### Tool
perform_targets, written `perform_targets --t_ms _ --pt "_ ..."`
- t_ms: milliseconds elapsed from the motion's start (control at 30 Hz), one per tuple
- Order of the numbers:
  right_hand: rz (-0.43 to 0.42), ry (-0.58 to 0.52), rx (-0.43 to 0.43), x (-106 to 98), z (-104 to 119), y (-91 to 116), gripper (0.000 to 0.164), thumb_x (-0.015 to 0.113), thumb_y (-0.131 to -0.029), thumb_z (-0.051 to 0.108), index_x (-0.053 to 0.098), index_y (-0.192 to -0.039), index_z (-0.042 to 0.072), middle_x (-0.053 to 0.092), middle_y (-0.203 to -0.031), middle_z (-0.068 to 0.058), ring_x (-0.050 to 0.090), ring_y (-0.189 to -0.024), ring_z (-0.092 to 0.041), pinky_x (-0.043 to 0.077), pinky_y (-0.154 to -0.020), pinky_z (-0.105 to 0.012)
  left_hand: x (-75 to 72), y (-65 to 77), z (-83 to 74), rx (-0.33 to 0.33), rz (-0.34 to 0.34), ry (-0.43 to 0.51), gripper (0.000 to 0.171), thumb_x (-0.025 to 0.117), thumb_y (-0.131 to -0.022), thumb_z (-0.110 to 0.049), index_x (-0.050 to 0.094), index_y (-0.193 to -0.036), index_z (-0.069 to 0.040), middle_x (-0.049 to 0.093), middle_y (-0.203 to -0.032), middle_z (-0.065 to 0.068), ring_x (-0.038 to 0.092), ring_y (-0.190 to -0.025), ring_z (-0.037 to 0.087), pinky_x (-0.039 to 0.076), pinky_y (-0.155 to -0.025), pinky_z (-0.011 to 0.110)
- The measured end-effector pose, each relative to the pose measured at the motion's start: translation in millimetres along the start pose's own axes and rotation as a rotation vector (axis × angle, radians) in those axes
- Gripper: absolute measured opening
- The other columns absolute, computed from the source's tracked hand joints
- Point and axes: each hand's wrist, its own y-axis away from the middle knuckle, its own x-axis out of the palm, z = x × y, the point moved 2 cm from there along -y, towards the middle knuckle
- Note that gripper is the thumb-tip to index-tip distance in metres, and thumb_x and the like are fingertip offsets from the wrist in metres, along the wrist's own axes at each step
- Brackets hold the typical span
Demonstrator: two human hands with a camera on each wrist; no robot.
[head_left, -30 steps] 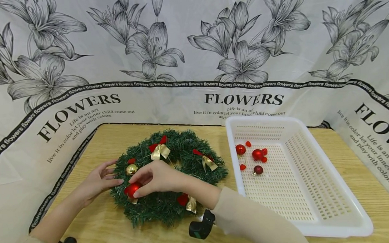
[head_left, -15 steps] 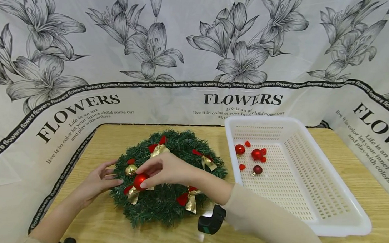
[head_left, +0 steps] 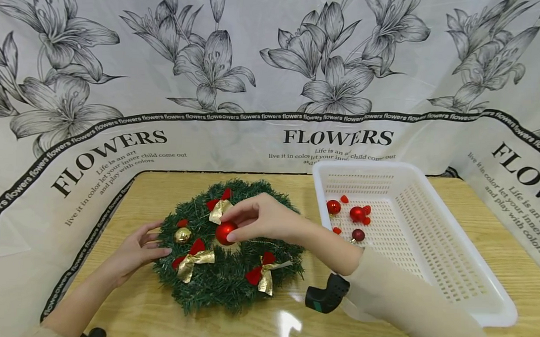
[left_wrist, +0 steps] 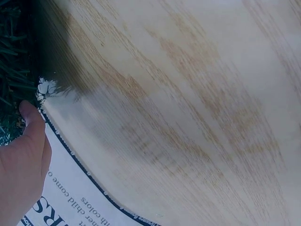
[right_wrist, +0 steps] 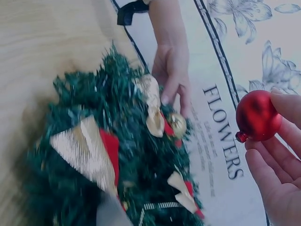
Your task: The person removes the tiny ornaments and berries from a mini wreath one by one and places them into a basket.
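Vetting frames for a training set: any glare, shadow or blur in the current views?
Head: bright glare patch on the table near the bottom edge, rest mostly sharp; left wrist: dark shadow on the table beside the wreath; right wrist: wreath blurred, motion or focus can't be told, red ball clearer.

The wreath (head_left: 229, 289) is dark green, its bows (head_left: 196, 259) red and gold, its small ball (head_left: 182, 235) gold. Over the wreath shows a glossy red ball (head_left: 224, 233). Right of the wreath, a white basket (head_left: 457, 231) frames 2 red balls (head_left: 357, 214) and 1 maroon ball (head_left: 358, 235). Beneath the wreath, the table (head_left: 136, 312) is yellowish, wood-grained; behind, white cloth (head_left: 258, 97) carries grey lilies and black lettering.
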Motion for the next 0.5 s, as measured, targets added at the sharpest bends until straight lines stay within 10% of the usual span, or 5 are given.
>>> perform_targets --t_ms 500 --pt "-0.189 0.112 0.054 -57 0 41 0.041 0.072 -0.080 0.009 0.062 -0.119 0.001 0.067 -0.103 -0.011 0.064 -0.090 -0.022 0.052 -0.078 -0.035 -0.6 -0.2 0.5 -0.004 -0.005 -0.007 0.089 0.068 -0.085 -0.013 0.008 -0.149 -0.003 0.008 -0.145 0.036 0.015 -0.130 0.053 0.035 -0.099 0.056"
